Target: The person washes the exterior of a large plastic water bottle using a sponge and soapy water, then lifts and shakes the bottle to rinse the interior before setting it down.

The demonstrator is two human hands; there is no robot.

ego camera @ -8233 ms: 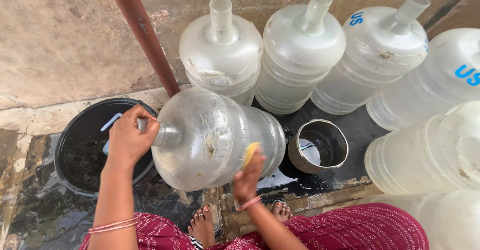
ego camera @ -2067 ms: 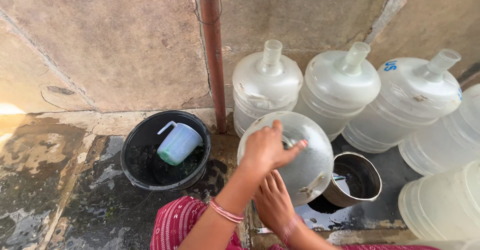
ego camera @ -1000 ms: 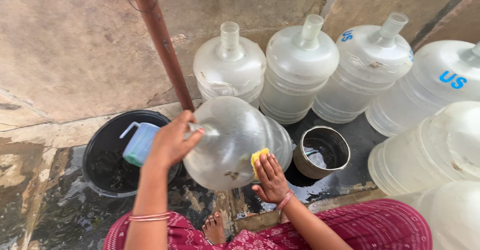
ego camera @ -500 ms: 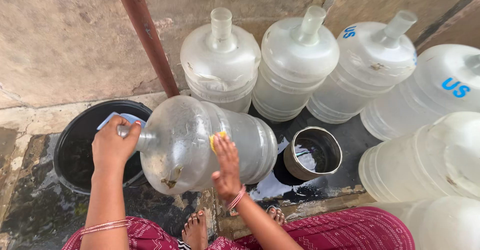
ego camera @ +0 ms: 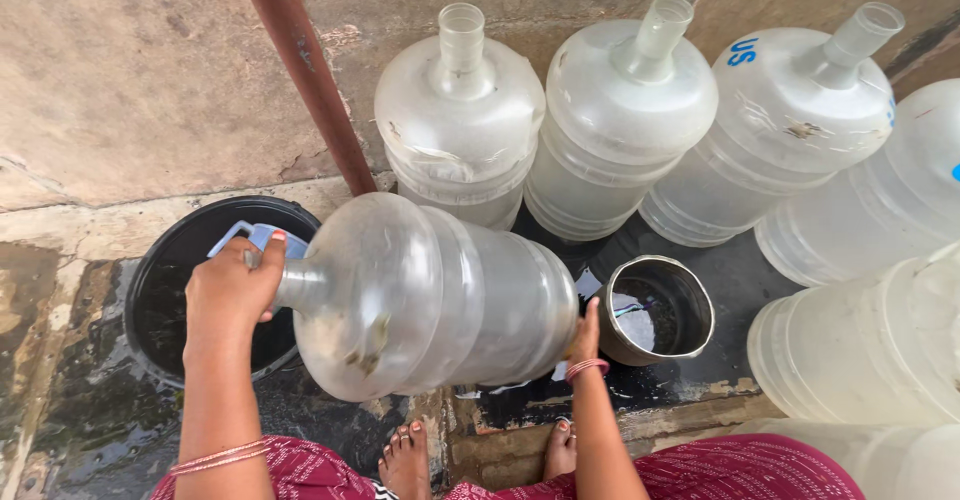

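Observation:
A large clear plastic water jug (ego camera: 430,295) lies on its side in front of me, neck pointing left over a black bucket (ego camera: 170,290). My left hand (ego camera: 232,285) grips the jug's neck. My right hand (ego camera: 585,332) presses against the jug's base end on the right; only the fingers and wrist show, and whatever is in its palm is hidden behind the jug. A light blue mug (ego camera: 262,239) sits in the bucket just behind my left hand. Dirt marks show on the jug's lower wall.
Several more large clear jugs (ego camera: 630,110) stand upright along the wall and to the right. A round metal pot (ego camera: 660,305) sits on the wet dark floor right of the held jug. A rust-coloured pipe (ego camera: 305,70) runs up the wall. My bare feet (ego camera: 405,460) are below.
My right hand has slid from the jug's side to its base end, and the yellow sponge it held is out of sight. The jug has rolled a little; my left hand stays on the neck.

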